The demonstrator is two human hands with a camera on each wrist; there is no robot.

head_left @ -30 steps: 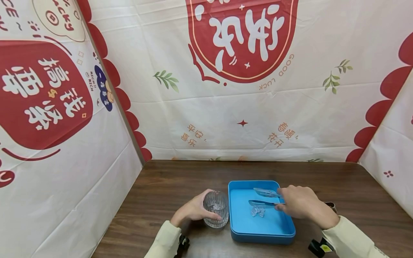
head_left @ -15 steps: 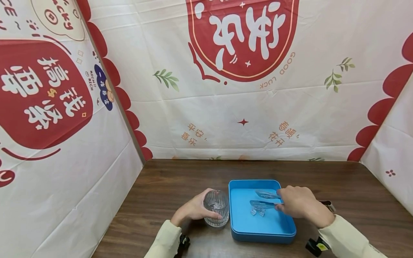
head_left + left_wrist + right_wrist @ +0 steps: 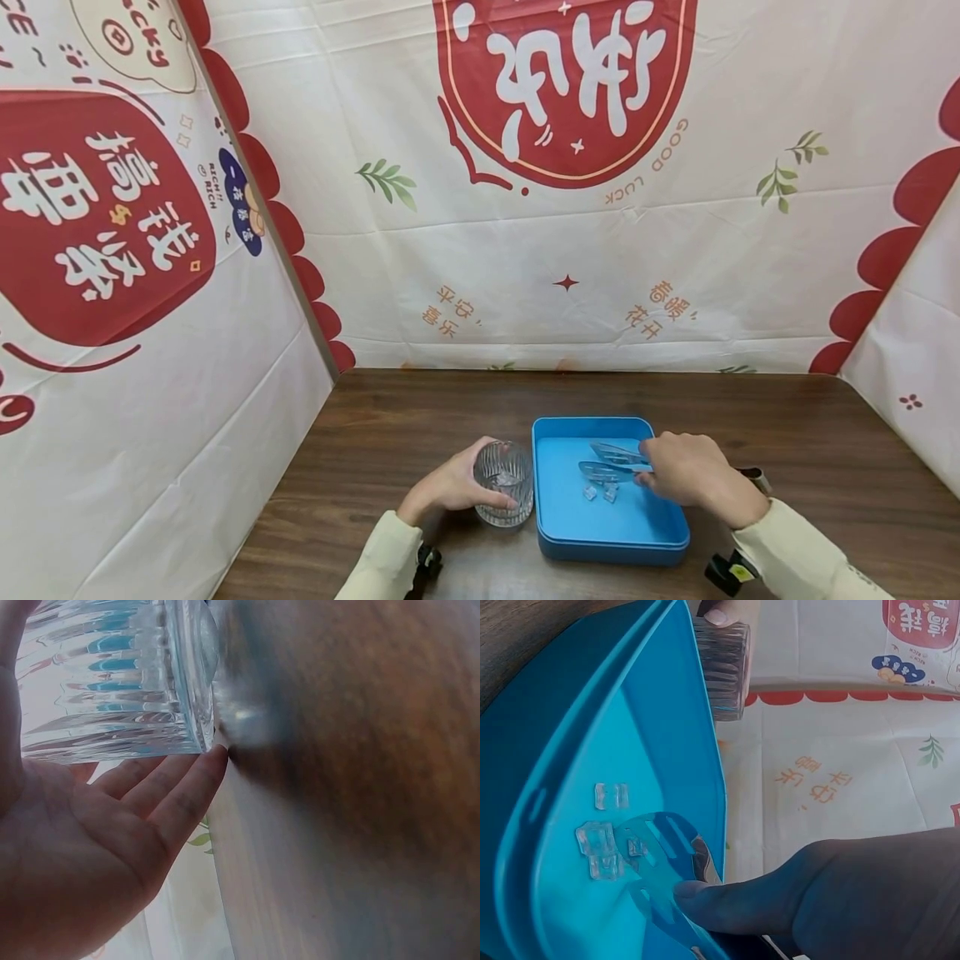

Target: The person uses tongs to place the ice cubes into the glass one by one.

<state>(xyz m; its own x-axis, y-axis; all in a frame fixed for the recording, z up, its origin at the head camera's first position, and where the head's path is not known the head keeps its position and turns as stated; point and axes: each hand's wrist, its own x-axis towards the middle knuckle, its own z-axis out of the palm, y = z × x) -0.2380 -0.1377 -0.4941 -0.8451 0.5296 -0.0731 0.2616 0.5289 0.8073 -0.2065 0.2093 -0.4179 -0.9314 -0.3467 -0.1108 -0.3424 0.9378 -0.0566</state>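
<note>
My left hand holds a clear ribbed glass upright on the table, thumb on the near side. Something clear lies in the glass. In the left wrist view, several fingers lie along the glass wall. My right hand grips clear tongs over a shallow blue box. The tongs' two arms stand apart. Clear cubes like ice lie in the box just nearer than the tongs. In the right wrist view several cubes show, one partly behind a tong end.
The blue box stands just right of the glass on a dark wooden table. A white printed cloth hangs behind the table and at both sides. Black devices are strapped at the wrists.
The gap between the tong arms has narrowed a little. The tongs first shifted slightly, and the cubes now show farther apart below them. My left hand and the glass have stayed put.
</note>
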